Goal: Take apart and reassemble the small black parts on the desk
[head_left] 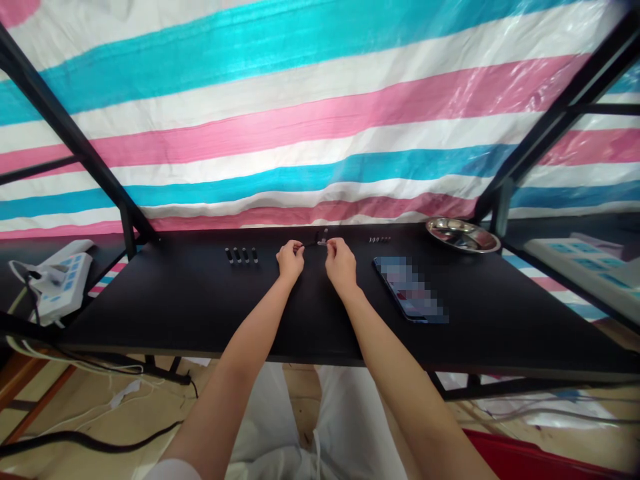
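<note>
My left hand (291, 260) is closed in a pinch near the back of the black table, apparently on the end of a thin dark piece (310, 244) too small to name. Close beside it, my right hand (342, 263) pinches a small pale piece (323, 243). Whether the two pieces are joined cannot be made out. A tiny upright light-coloured part (326, 233) shows just behind them. Left of my hands stand several short dark cylinders with pale ends (241, 255) in a row. A row of tiny silvery and dark parts (379, 239) lies to the right.
A phone (407, 290) with a blurred-out screen lies right of my right arm. Behind it sits a shiny divided metal plate (463, 235). Power strips (67, 283) flank the table on both sides. Black frame posts (85, 157) and a striped sheet (300, 127) rise behind.
</note>
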Tool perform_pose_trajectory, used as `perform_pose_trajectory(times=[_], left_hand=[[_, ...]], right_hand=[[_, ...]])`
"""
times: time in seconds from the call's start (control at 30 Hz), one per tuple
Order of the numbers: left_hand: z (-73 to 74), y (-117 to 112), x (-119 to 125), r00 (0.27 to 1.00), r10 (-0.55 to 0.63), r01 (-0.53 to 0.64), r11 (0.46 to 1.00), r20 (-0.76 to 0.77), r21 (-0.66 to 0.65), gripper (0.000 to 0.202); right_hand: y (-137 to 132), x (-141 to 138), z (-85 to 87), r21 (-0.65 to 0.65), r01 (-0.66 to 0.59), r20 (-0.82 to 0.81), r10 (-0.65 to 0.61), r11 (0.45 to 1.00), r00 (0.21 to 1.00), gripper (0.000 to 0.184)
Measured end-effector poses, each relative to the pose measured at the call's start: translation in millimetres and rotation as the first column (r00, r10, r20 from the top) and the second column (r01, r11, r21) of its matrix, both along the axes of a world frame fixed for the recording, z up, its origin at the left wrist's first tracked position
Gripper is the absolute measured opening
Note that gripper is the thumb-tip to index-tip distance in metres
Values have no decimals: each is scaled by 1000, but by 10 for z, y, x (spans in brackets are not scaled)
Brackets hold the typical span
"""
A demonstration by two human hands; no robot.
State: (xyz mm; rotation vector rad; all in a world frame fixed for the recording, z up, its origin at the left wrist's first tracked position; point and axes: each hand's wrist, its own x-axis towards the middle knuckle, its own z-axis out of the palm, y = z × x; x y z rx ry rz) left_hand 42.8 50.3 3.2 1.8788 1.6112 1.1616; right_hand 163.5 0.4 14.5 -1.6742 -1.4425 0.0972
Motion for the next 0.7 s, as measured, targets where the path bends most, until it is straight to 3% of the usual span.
perform_pose_trajectory(times=[0.27, 0.43, 0.6, 0.7], left_hand=[[-10, 5, -1, 999, -24, 23, 1000, 35, 16, 9], [-54, 57, -14, 990, -65, 57, 996, 129, 70, 10], [-29, 48, -16, 959, -108, 93, 993, 263, 69, 14], [12, -11, -12, 955, -159, 140, 986, 251, 92, 14]], right_hand=[[-19, -7, 45, -21, -41, -89, 39, 999, 995, 26], [6, 33, 21, -5, -43, -226, 41, 999, 973, 23], [95, 79, -70, 49, -77, -448, 91, 996, 889, 21], [135, 69, -112, 95, -146, -563, 174, 985, 808, 24]])
